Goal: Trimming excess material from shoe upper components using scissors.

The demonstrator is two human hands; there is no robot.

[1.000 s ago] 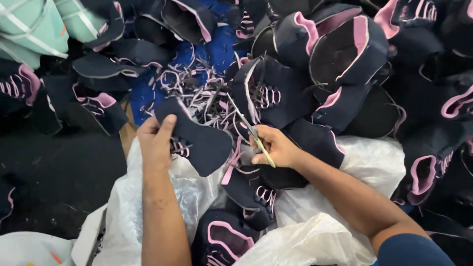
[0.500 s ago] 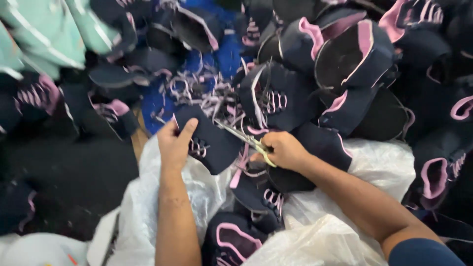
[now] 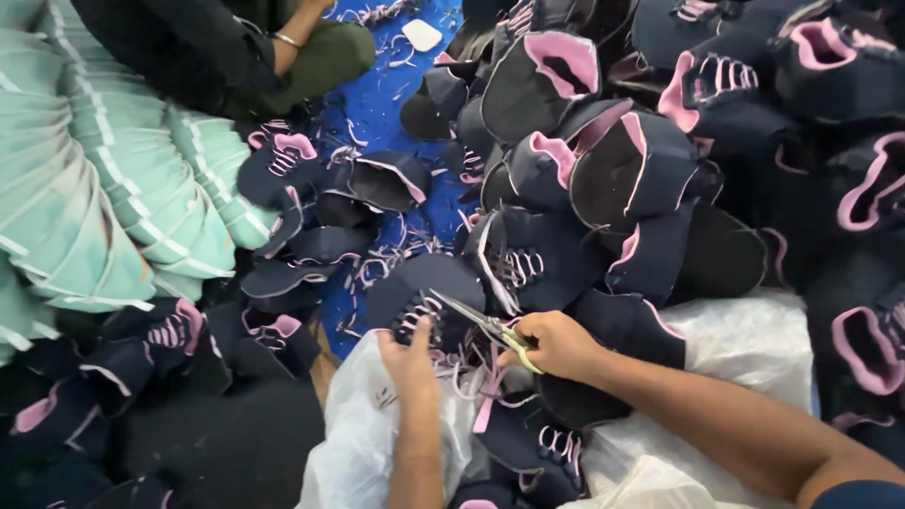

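Scissors (image 3: 485, 327) in right hand (image 3: 556, 344) grip, blades open, pointing upper-left; left hand (image 3: 410, 363) pinching shoe upper (image 3: 424, 297).

A shoe upper (image 3: 424, 297) lies at centre, the left hand (image 3: 410, 363) gripping its near edge. Just to its right, the right hand (image 3: 556, 344) holds scissors (image 3: 485, 325) whose blades point left over the upper. Plastic bags (image 3: 745, 339) lie beneath both forearms. Heaped uppers (image 3: 613, 160) fill the far right; stacked pieces (image 3: 104, 188) sit far left.
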